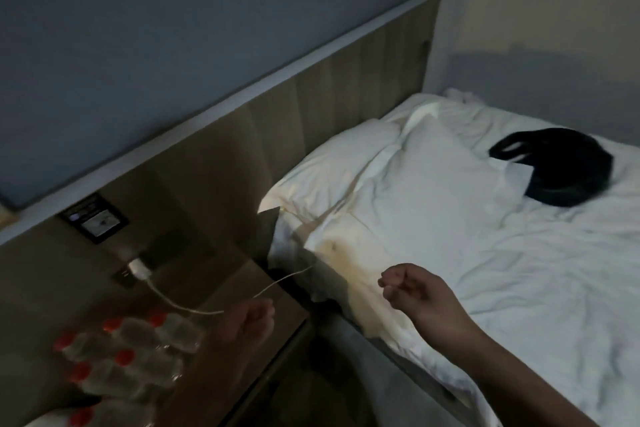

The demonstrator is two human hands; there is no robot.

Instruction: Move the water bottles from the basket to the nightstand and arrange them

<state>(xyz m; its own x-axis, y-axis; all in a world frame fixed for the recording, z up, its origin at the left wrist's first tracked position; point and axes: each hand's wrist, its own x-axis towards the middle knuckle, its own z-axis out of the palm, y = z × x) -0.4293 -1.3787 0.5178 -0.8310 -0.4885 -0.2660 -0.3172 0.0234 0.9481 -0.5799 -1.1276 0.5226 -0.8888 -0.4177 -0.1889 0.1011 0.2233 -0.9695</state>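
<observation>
Several clear water bottles (pixel 138 354) with red caps stand close together on the wooden nightstand (pixel 242 288) at the lower left. One more red-capped bottle (pixel 90 416) shows at the bottom edge, beside something white. My left hand (pixel 247 321) is blurred, just right of the bottle group and close to the nearest bottle; whether it grips anything is unclear. My right hand (pixel 408 291) hovers over the bed's edge near the pillow, fingers curled in with nothing in them. No basket can be made out.
A white charger (pixel 138 269) is plugged into the headboard panel, and its cable (pixel 277 282) runs over the nightstand toward the bed. White pillows (pixel 415 204) and a black bag (pixel 561 166) lie on the bed. The room is dim.
</observation>
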